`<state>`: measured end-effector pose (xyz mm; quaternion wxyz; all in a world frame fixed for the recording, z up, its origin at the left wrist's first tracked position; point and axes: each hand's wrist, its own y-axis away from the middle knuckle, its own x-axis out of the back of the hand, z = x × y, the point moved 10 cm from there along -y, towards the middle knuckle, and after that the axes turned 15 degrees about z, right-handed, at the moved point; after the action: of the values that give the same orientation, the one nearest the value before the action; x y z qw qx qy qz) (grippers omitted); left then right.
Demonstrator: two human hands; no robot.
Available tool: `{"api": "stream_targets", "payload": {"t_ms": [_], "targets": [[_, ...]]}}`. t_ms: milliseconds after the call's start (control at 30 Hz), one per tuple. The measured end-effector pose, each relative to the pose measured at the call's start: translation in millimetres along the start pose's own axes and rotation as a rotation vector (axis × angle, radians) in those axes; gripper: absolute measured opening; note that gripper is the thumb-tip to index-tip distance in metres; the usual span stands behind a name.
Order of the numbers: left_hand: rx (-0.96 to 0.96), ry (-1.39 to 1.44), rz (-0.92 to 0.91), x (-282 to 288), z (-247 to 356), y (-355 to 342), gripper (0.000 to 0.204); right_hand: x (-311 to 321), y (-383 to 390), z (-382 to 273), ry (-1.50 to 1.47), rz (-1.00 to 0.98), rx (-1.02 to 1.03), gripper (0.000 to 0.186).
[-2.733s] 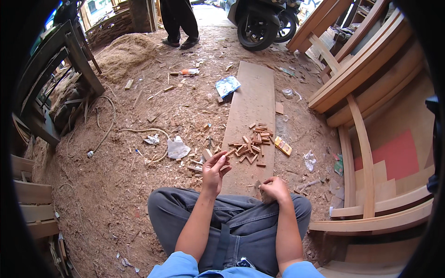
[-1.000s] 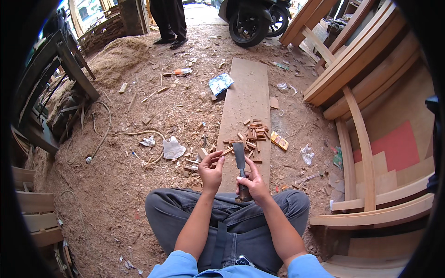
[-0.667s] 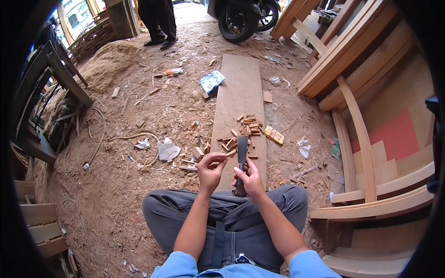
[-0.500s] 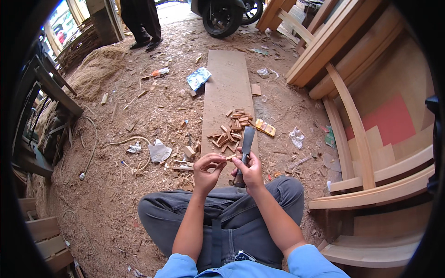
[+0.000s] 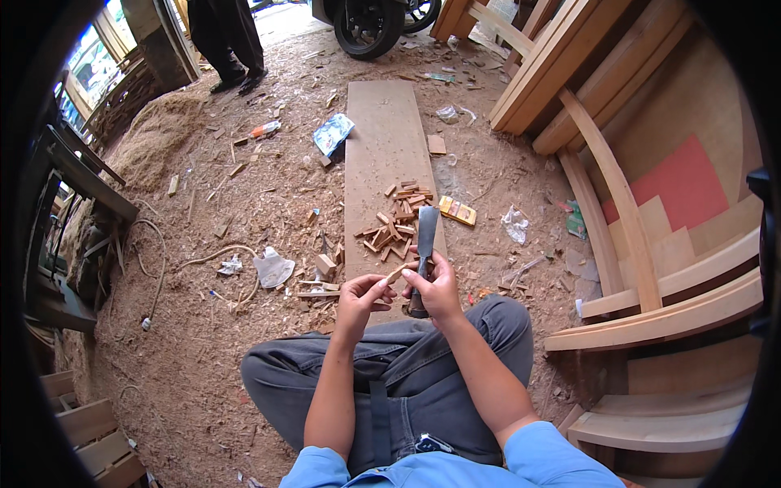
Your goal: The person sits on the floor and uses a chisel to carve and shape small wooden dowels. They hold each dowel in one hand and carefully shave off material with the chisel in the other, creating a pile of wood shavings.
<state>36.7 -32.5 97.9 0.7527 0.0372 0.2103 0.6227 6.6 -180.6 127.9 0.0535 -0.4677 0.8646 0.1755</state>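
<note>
My right hand (image 5: 438, 289) is closed round the handle of a wide chisel (image 5: 425, 232), whose broad metal blade points away from me. My left hand (image 5: 362, 305) pinches a small, thin strip of light wood (image 5: 399, 271) that reaches across to my right thumb, beside the chisel. Beyond both hands, a loose heap of small brown wood blocks (image 5: 395, 234) lies on a long flat board (image 5: 378, 130). I sit cross-legged in grey trousers (image 5: 309, 370), with both hands raised above my lap.
Shavings and scraps cover the floor (image 5: 203, 309), with a cord (image 5: 155, 268), a yellow packet (image 5: 458, 210) and a blue-white bag (image 5: 332, 133). Wooden frames (image 5: 630, 228) lean at right; a dark metal structure (image 5: 77, 244) stands left. Another person's legs (image 5: 232, 41) and a scooter wheel (image 5: 366, 37) are ahead.
My right hand has lifted the chisel upright from low by my lap. My left hand and strip have come in beside it. The view has shifted, moving the surroundings up and left.
</note>
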Motion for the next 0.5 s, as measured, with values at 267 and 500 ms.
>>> {"api": "stream_targets", "payload": {"t_ms": [267, 500], "targets": [[0.05, -0.067, 0.025, 3, -10, -1, 0.02, 0, -2, 5, 0.14, 0.004, 0.085, 0.051], [0.053, 0.096, 0.242, 24, -12, -8, 0.023, -18, 8, 9, 0.204, -0.142, 0.152, 0.073]]}}
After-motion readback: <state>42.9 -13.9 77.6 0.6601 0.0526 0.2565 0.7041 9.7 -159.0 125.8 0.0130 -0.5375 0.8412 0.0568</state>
